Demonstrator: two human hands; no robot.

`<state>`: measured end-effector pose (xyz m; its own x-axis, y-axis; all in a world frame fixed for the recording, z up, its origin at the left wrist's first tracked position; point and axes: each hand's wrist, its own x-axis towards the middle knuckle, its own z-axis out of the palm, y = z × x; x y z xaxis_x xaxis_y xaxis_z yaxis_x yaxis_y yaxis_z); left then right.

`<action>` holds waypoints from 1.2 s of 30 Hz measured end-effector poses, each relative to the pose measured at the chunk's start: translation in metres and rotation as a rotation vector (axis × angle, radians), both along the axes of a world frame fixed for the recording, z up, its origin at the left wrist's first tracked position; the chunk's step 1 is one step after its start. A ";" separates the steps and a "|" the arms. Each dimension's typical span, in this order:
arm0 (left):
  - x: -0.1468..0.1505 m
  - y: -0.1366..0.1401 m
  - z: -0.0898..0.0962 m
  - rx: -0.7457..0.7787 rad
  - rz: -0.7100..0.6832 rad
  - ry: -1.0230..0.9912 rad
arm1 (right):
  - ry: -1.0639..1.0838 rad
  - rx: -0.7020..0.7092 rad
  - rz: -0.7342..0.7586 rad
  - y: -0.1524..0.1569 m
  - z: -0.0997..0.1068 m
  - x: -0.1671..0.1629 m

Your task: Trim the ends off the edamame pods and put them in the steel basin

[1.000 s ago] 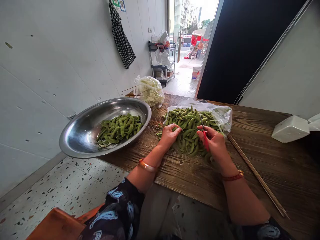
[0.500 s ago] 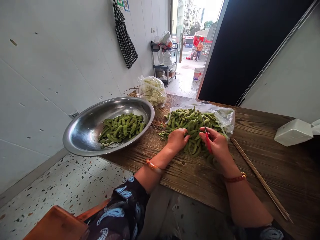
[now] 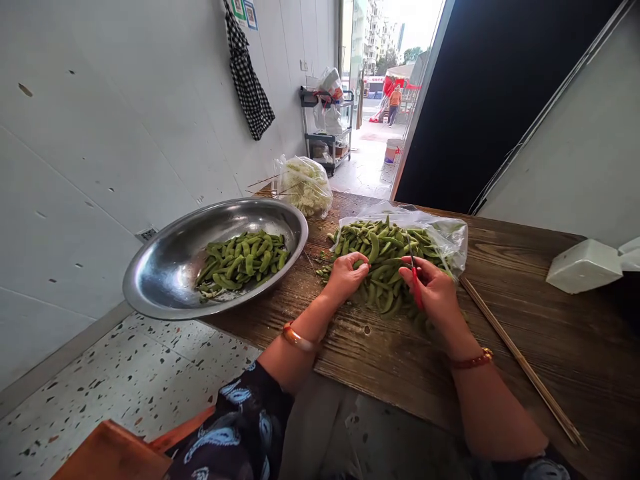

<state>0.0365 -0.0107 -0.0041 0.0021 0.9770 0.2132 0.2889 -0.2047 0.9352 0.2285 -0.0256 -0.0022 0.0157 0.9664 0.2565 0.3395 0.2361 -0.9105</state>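
A heap of green edamame pods (image 3: 387,240) spills from a clear plastic bag (image 3: 453,233) onto the wooden table. At the heap's near left side is my left hand (image 3: 346,275), its thumb and fingers closed on a green edamame pod that they mostly hide. My right hand (image 3: 434,288) grips red-handled scissors (image 3: 416,283), blades pointing away over the heap. Whether the blades are apart cannot be made out. More edamame pods (image 3: 245,257) lie in a wide steel basin (image 3: 150,267) on the left, apart from both hands.
Behind the basin sits a plastic bag of pale cauliflower-like pieces (image 3: 304,187), with thin sticks beside it. Long wooden sticks (image 3: 523,360) lie on the table (image 3: 500,267) to my right, near a white box (image 3: 585,267). A cart (image 3: 327,127) stands by the doorway; a person is outside.
My left hand has shifted slightly left and up, and its fingers are now drawn together on a pod. My right hand keeps the scissors in nearly the same place.
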 end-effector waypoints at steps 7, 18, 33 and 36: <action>0.009 -0.009 0.007 0.111 -0.180 0.198 | 0.289 -0.024 -0.027 0.001 0.008 -0.002; 0.013 -0.019 0.012 -0.090 -0.428 -0.018 | 0.402 -0.074 0.118 -0.003 0.010 -0.002; 0.014 -0.022 0.011 -0.470 -0.494 -0.457 | 0.221 -0.049 0.309 -0.014 0.018 -0.011; 0.015 -0.021 0.008 -0.447 -0.467 -0.522 | 0.203 -0.036 0.285 -0.011 0.013 -0.011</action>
